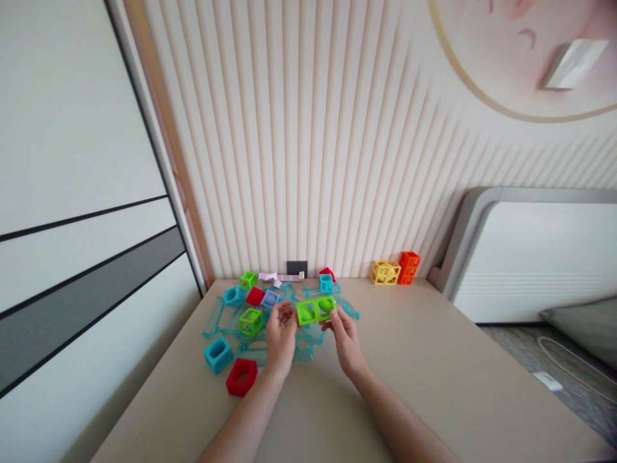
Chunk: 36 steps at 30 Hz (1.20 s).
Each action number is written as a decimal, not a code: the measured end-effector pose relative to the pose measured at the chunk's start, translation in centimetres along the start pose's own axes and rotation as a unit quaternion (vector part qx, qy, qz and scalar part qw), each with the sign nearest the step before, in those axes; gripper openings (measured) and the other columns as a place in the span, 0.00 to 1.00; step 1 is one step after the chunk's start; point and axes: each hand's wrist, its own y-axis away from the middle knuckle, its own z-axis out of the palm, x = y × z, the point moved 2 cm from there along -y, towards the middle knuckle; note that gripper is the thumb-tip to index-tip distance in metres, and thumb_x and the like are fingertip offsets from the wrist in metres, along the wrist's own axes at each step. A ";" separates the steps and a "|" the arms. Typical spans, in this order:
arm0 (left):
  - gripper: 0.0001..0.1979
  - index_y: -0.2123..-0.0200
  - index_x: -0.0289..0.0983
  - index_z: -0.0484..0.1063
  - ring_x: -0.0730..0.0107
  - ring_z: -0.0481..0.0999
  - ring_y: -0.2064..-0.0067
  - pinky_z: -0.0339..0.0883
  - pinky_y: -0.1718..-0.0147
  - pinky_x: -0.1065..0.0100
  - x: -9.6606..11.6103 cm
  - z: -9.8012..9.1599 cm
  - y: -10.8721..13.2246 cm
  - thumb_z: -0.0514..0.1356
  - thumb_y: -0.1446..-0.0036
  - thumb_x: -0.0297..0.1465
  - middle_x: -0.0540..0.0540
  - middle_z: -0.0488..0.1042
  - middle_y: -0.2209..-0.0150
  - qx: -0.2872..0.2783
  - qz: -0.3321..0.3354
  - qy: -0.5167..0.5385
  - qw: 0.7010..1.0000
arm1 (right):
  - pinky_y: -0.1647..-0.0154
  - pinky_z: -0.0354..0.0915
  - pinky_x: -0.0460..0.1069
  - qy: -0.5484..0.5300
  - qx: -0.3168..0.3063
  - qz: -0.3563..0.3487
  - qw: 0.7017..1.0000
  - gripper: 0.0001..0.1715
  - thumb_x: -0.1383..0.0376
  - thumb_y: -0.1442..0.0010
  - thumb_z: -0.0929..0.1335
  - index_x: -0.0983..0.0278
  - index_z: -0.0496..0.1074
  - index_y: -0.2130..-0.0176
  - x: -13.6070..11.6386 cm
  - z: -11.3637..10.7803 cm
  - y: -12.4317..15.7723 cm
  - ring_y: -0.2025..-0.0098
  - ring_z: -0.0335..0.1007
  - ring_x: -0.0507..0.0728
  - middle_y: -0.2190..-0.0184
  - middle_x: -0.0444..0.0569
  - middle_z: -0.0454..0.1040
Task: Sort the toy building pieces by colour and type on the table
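Both of my hands hold a light green piece (315, 310) made of two hollow cubes joined side by side, a little above the table. My left hand (281, 337) pinches its left end and my right hand (344, 337) grips its right end. Below and behind it lie several clear teal track pieces (226, 318). Loose hollow cubes sit around them: a green one (251, 321), a teal one (218, 354), a red one (241, 376), another red one (255, 296) and a small teal one (326, 282).
The beige table (434, 366) meets a ribbed wall. A yellow cube block (385, 272) and an orange one (409, 267) stand at the back right. A dark socket (297, 267) is on the wall. A white bed headboard (535, 257) stands to the right.
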 end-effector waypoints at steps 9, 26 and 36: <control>0.28 0.42 0.41 0.64 0.58 0.78 0.50 0.71 0.52 0.61 0.5 0.7 1.7 0.66 0.43 0.41 0.40 0.76 0.49 -0.109 0.041 -0.037 0.993 | 0.65 0.69 0.51 -0.010 0.013 0.015 1.000 0.21 0.47 0.37 0.68 0.63 0.75 0.62 0.1 0.1 -0.1 0.71 0.71 0.55 0.73 0.46 0.76; 0.24 0.44 0.40 0.61 0.73 0.64 0.77 0.58 0.77 0.72 1.3 -0.3 2.0 0.59 0.38 0.45 0.55 0.68 0.76 -0.175 0.039 -0.029 0.983 | 0.72 0.61 0.46 -0.001 0.008 0.008 1.000 0.25 0.45 0.36 0.65 0.61 0.64 0.72 0.7 -0.7 -0.1 0.74 0.59 0.51 0.76 0.41 0.62; 0.21 0.47 0.40 0.65 0.67 0.72 0.61 0.68 0.61 0.67 1.3 -0.5 1.0 0.61 0.40 0.40 0.47 0.70 0.60 -0.078 0.119 -0.069 0.987 | 0.73 0.59 0.46 -0.027 -0.099 0.057 0.993 0.21 0.45 0.37 0.66 0.57 0.63 0.56 -0.5 0.1 0.8 0.74 0.59 0.51 0.74 0.38 0.62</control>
